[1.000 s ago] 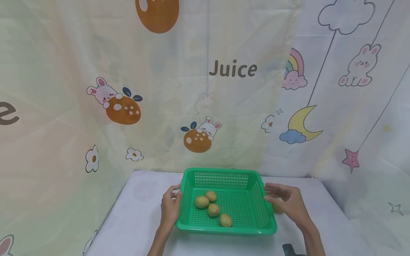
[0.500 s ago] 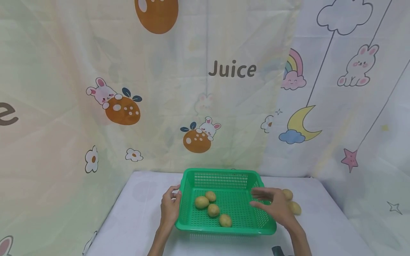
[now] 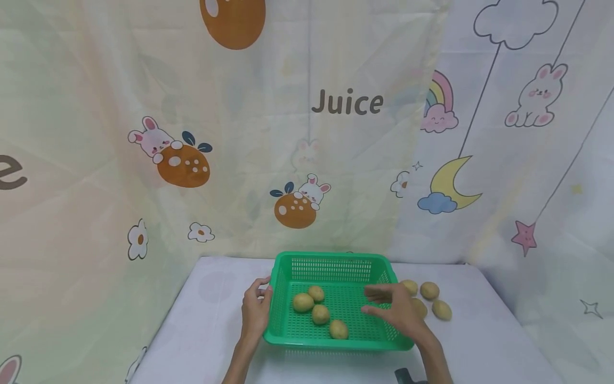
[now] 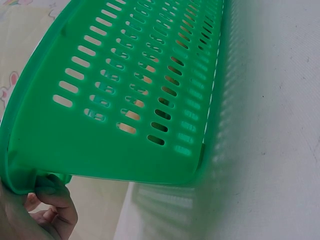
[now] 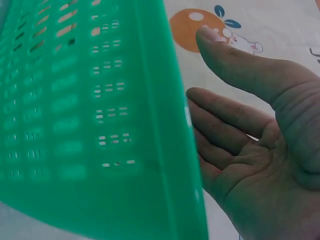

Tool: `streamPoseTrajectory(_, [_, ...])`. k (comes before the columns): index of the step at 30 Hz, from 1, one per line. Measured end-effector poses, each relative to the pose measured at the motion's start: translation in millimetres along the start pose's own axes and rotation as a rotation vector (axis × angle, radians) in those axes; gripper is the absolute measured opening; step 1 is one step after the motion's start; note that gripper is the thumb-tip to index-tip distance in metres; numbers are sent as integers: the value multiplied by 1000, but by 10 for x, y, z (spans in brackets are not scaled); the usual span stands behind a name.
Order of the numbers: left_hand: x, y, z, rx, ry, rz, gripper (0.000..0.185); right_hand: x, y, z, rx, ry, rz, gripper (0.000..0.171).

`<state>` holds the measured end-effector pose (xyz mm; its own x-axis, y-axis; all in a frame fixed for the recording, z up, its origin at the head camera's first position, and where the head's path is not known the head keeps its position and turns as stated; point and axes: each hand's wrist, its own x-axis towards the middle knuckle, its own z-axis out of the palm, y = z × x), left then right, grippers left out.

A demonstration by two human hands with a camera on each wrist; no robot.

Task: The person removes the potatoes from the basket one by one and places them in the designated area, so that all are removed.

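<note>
A green slotted plastic basket (image 3: 331, 257) stands on the white table and holds several small potatoes (image 3: 303, 302). My left hand (image 3: 258, 305) grips the basket's left rim; in the left wrist view its fingers (image 4: 50, 207) curl under the rim of the basket (image 4: 125, 115). My right hand (image 3: 384, 304) hovers over the right part of the basket, fingers stretched leftward and holding nothing. Its bare palm (image 5: 250, 160) shows in the right wrist view, next to the basket wall (image 5: 100, 125). Several more potatoes (image 3: 429, 290) lie on the table to the right of the basket.
The white-covered table (image 3: 211, 320) ends at a printed cartoon curtain (image 3: 345, 104) close behind the basket. Its left and right edges drop away beside the curtain folds. Bare cloth lies left of the basket.
My right hand has moved left, from outside the basket's right rim to over its inside, uncovering the potatoes on the table. The left hand and basket have stayed put.
</note>
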<state>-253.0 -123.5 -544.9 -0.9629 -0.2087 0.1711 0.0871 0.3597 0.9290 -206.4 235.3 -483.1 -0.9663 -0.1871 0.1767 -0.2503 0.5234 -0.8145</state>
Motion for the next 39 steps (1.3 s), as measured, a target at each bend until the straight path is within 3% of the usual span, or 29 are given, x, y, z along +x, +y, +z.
streamPoseTrajectory(20, [6,-18,-9,-34,-6,3,31,136,17,401,-75,-57,-8,55])
streamPoseTrajectory(31, [-4,-8,-3,-35,-7,4,31,174,70,534,-47,-145,-1,64])
streamPoseTrajectory(39, [-11,-14,-1,-37,-2,10,31,195,36,558,-90,-190,14,68])
